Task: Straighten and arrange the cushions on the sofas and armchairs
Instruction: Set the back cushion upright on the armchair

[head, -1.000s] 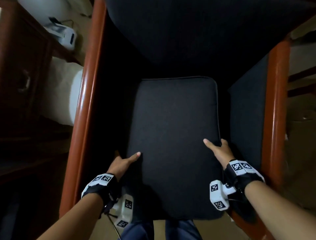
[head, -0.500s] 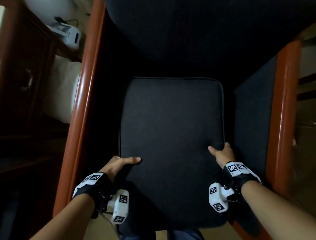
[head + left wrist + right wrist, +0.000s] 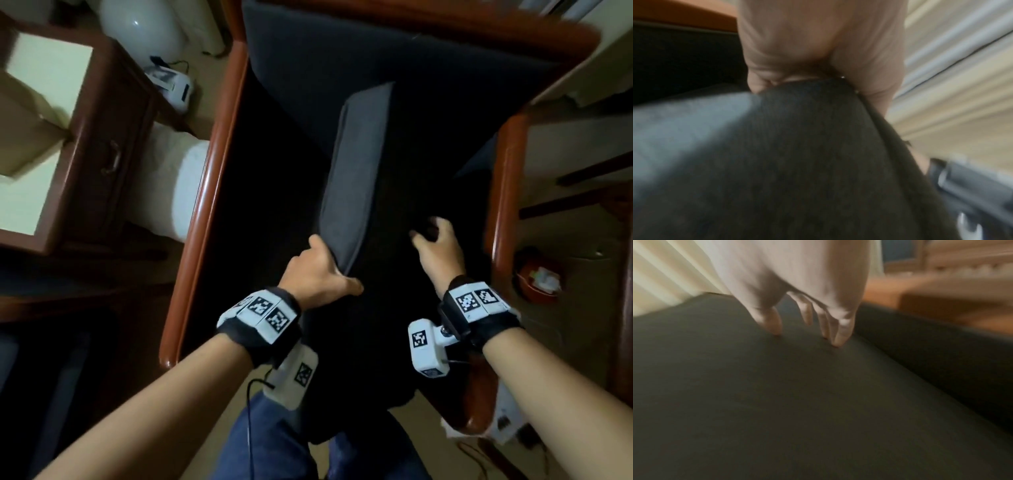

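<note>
A person leans over a dark armchair [image 3: 342, 51] with glossy reddish wooden arms, seen from above. The seat cushion [image 3: 356, 164], dark grey fabric, stands tipped up on its edge inside the chair, its lit side panel facing left and its broad face lost in shadow on the right.

The left hand [image 3: 317, 270] grips the cushion's near corner, fingers curled round the piped edge; the left wrist view shows the fabric bunched in that grip [image 3: 818, 68]. The right hand [image 3: 436, 245] reaches into the dark area to the right of the cushion. In the right wrist view its fingertips [image 3: 840, 337] press down on dark fabric, fingers extended, holding nothing. Whether that fabric is the cushion's face or the chair's seat cannot be told.

Beside the chair on the left stand a wooden side cabinet [image 3: 102, 147] and a white bundle [image 3: 178, 192].

Risk, as a judgement: with only one corner held, the upright cushion could flop sideways, twist, or wedge crooked between the arms. A weak push from the right hand might leave it skewed.
</note>
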